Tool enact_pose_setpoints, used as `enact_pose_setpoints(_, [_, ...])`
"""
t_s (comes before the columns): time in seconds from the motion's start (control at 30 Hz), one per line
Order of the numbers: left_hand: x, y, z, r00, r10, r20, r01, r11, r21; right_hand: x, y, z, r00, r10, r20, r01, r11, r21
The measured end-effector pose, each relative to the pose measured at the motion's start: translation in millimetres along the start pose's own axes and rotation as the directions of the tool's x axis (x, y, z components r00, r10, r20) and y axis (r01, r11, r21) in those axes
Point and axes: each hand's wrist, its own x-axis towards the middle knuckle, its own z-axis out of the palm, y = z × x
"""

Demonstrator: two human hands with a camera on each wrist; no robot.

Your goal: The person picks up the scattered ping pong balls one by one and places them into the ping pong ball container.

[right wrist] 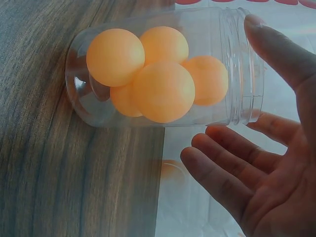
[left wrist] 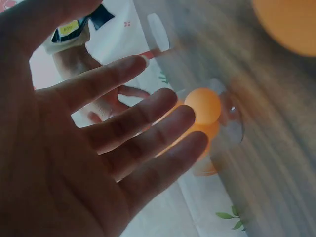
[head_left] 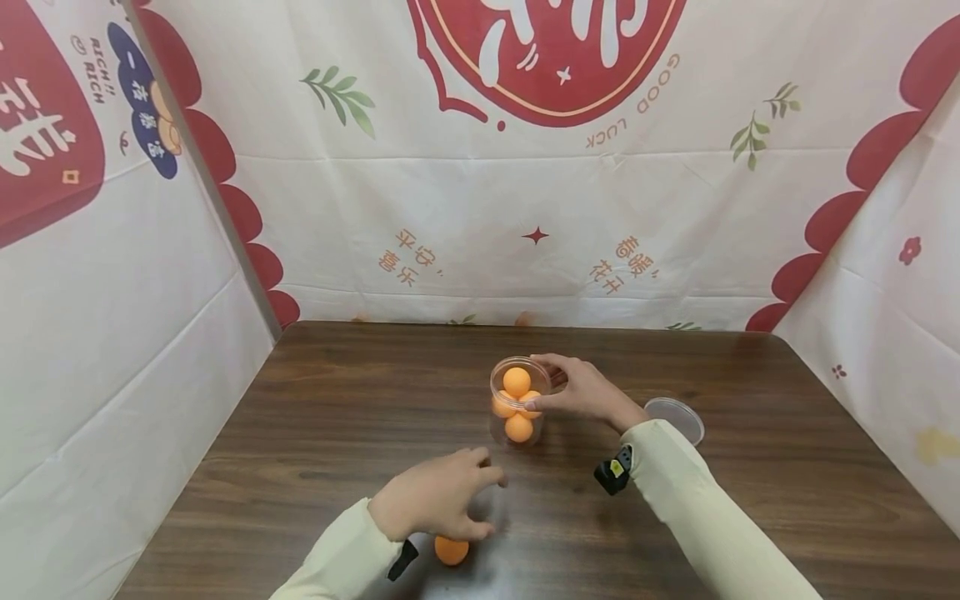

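A clear plastic jar (head_left: 519,417) stands upright on the table with several orange ping-pong balls (right wrist: 163,91) piled inside. My right hand (head_left: 585,392) holds the jar at its open rim from the right, the thumb on one side and the index finger on the other. The remaining fingers sit apart from the jar wall. Nearer the front, my left hand (head_left: 442,493) hovers with relaxed, spread fingers and nothing in them. A loose orange ping-pong ball (head_left: 452,550) lies just below that hand, partly covered by it.
A clear round lid (head_left: 677,420) lies on the table behind the right forearm. The dark wooden table (head_left: 360,392) meets a printed white cloth (head_left: 480,217) at the back, and more cloth hangs along both sides.
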Motion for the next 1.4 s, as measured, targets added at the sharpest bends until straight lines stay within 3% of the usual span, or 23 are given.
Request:
enact_pose_setpoints(0.1, [-4.6,1.9,6.7,0.999,-0.009,0.045,0.009,1.0,-0.014,0.6,0.9,-0.4,1.0,0.001,0.0,-0.001,1.0,-0.003])
enact_pose_setpoints(0.33, [-16.8,7.3,22.3,0.997,-0.043,0.068,0.045,0.999,-0.019,1.1,0.0,-1.2,1.0,0.002,0.004,-0.002,1.0,-0.003])
enact_pose_setpoints(0.6, [-25.4,8.7,37.0,0.997,-0.068,0.045,0.067,0.997,0.036,1.5,-1.3,-2.2,1.0,0.012,0.002,-0.012,1.0,0.006])
enact_pose_setpoints(0.9, [-28.6,4.0,58.5,0.999,0.048,0.002,-0.048,0.994,0.093,-0.5,0.5,2.5,1.0,0.025,0.006,-0.025,0.999,0.025])
enact_pose_setpoints(1.17, [-29.6,5.5,58.5,0.997,0.048,-0.066,-0.041,0.994,0.104,-0.1,0.8,0.3,1.0,0.004,-0.004,-0.004,1.0,0.013])
enact_pose_setpoints(1.4, [-26.3,1.9,45.5,0.995,0.054,-0.079,-0.047,0.996,0.082,0.2,-0.3,1.2,1.0,0.027,-0.005,-0.027,0.999,0.018])
